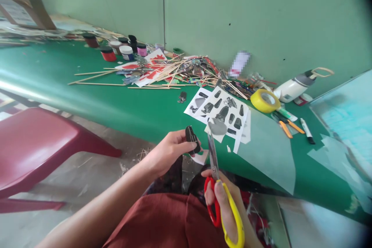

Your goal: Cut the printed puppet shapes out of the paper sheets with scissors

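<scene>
My left hand [170,151] is closed round a small black paper cutout [192,138] with a bit of white paper hanging below it. My right hand [225,197] grips scissors [216,186] with one red and one yellow handle, the blades pointing up toward the table edge, right beside the cutout. Both hands hover above my lap, just in front of the green table [116,100]. On the table past the blades lie white sheets printed with black shapes [222,110].
A yellow tape roll [265,100], a white bottle [293,87], orange-handled cutters [287,126] and a marker [306,130] lie to the right. Wooden sticks and paper scraps [171,73] pile at the back, with paint jars [122,48]. A red plastic chair [37,143] stands left.
</scene>
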`<state>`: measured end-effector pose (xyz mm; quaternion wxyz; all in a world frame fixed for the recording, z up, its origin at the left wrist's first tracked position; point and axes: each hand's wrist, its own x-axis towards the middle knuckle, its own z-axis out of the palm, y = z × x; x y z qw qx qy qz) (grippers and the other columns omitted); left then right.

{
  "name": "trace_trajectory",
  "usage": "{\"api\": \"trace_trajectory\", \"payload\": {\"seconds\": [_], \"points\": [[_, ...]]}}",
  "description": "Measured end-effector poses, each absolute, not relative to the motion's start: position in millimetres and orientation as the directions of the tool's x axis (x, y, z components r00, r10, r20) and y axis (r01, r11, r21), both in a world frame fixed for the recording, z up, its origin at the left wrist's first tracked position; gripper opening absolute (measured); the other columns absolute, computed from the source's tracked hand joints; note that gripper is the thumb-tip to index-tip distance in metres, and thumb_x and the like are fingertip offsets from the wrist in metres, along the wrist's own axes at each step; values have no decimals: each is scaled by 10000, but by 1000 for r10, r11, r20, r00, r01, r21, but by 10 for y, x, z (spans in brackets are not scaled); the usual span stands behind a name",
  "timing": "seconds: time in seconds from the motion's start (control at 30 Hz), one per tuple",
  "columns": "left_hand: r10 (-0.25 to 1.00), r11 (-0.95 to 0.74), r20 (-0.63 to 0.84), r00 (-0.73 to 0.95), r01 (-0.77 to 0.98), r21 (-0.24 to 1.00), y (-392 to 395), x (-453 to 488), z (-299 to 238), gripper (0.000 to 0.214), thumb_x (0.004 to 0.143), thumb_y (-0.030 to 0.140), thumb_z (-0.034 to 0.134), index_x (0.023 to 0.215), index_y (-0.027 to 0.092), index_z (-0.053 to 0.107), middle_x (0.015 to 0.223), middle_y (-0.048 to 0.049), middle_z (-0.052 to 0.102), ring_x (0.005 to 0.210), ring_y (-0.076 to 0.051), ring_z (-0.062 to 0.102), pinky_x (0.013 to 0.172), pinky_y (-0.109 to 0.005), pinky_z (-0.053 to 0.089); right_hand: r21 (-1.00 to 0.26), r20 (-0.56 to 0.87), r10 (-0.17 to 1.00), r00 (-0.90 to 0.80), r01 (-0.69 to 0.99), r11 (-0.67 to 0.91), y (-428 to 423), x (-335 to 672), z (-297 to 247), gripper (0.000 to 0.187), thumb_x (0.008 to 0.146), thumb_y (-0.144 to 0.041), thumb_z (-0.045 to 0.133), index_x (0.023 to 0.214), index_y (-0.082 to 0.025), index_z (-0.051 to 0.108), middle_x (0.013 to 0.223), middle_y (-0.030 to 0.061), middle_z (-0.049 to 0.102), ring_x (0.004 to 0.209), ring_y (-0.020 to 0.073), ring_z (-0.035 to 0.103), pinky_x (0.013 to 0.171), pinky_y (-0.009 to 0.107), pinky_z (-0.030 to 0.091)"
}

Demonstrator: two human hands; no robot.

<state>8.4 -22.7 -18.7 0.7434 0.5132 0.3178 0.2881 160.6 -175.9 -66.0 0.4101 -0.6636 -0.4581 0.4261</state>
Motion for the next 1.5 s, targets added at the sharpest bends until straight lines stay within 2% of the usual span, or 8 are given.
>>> {"api": "trace_trajectory", "payload": {"seconds": [0.13, 0.23, 0.37, 0.6, 0.73, 0.9, 1.13, 1.5], "points": [[752, 283, -209, 626, -20, 959, -191, 86, -253, 171, 774, 253, 629, 870, 120, 676, 858, -88, 728, 736, -179, 643, 714, -311, 513, -938, -160, 947, 280, 254, -234, -1697, 1667, -736, 608, 912, -696, 423, 1066, -160, 664, 579, 5, 590, 503, 172, 608, 497, 254, 504], [710, 112, -243, 662, 234, 966, -167, 58, -273, 106, 742, 195, 589, 794, 136, 660, 730, -52, 710, 641, -168, 628, 608, -279, 500, -934, -126, 943, 308, 284, -217, -1665, 1722, -782, 512, 886, -650, 519, 997, -176, 678, 552, -14, 566, 473, 158, 570, 481, 240, 487], [656, 14, -256, 710, 328, 945, -118, -3, -271, 127, 777, 219, 546, 786, 149, 651, 709, -52, 712, 620, -176, 625, 547, -274, 494, -863, -21, 943, 333, 469, -185, -1612, 1862, -805, 429, 888, -579, 557, 1034, -196, 681, 712, 32, 655, 604, 196, 633, 613, 297, 551], [718, 20, -129, 684, 164, 986, 135, 99, -432, 134, 800, 281, 594, 789, 149, 618, 692, -59, 710, 574, -157, 618, 535, -272, 483, -529, 326, 895, 303, 844, -93, -1525, 2278, -660, 392, 958, -453, 524, 1216, -157, 539, 1026, 158, 685, 912, 280, 685, 835, 419, 556], [776, -62, -77, 626, 197, 978, 430, 242, -436, 123, 750, 279, 627, 757, 167, 577, 686, -53, 710, 546, -162, 621, 500, -270, 460, -271, 293, 927, 234, 950, -154, -1360, 2664, -595, 425, 993, -395, 469, 1335, -143, 461, 1013, 130, 643, 887, 245, 656, 792, 344, 548], [875, -181, 43, 482, 243, 953, 972, 358, -390, 128, 716, 285, 610, 765, 201, 526, 554, 22, 638, 497, -148, 564, 496, -256, 417, -140, 241, 922, 304, 951, -277, -866, 3293, -604, 411, 981, -379, 516, 1277, -98, 552, 958, 157, 668, 936, 298, 638, 776, 352, 504], [945, -212, 98, 313, 353, 911, 1383, 394, -704, 149, 673, 330, 589, 728, 226, 497, 511, 44, 598, 459, -154, 524, 503, -268, 407, 11, 200, 878, 435, 895, -446, -305, 3780, -844, 326, 964, -436, 569, 1092, -142, 631, 936, 57, 669, 894, 218, 648, 795, 384, 513], [932, -275, 121, 341, 449, 850, 1413, 366, -829, 128, 708, 351, 569, 712, 236, 513, 555, 40, 592, 512, -172, 535, 547, -270, 406, 75, 290, 827, 483, 850, -522, -233, 3822, -1067, 313, 966, -434, 577, 1082, -150, 641, 973, 50, 673, 916, 210, 655, 806, 394, 537]]}}
